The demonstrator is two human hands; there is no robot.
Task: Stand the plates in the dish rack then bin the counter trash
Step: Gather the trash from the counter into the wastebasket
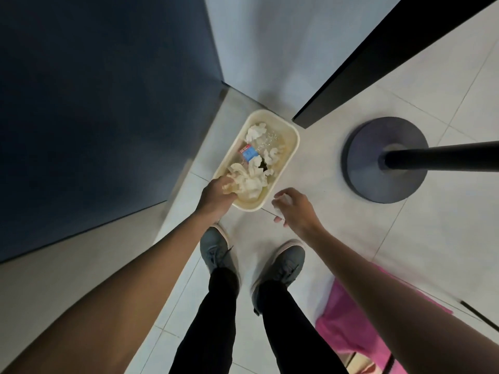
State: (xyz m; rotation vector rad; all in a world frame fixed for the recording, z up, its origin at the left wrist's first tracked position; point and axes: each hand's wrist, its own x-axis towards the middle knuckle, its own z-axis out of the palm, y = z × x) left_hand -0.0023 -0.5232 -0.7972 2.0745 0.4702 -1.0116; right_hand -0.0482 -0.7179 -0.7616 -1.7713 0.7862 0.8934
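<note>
The trash bin (296,139), a cream rectangular one, is standing on the tiled floor (405,238), in the corner between a dark blue cabinet (94,103) and a pale wall. It is lying just in front of the person's feet. Inside it several crumpled white papers (255,131) are lying, together with a small blue packet (249,153) and a clear plastic bottle (267,139).

The left hand (216,194) is reaching down over the near end of the bin. Its fingers are curling around a pale crumpled piece (229,186) at the rim, just beside the pile of papers. This part is a little blurred, so the exact grip is not clear.

The right hand (293,206) is hanging just beside the near right corner of the bin, outside it and over the floor. Its fingers and thumb are closing on a small white piece of paper (279,198), which is showing between them.

The person is wearing grey shoes (214,251) and black trousers, and is standing with both feet near the bin.

To the right, a round dark base (383,160) is sitting on the floor, and a black pole (442,156) is rising from it toward the camera. A pink cloth (343,327) is lying at the lower right, partly behind the right forearm. A black door edge (378,55) is running across the upper right.
</note>
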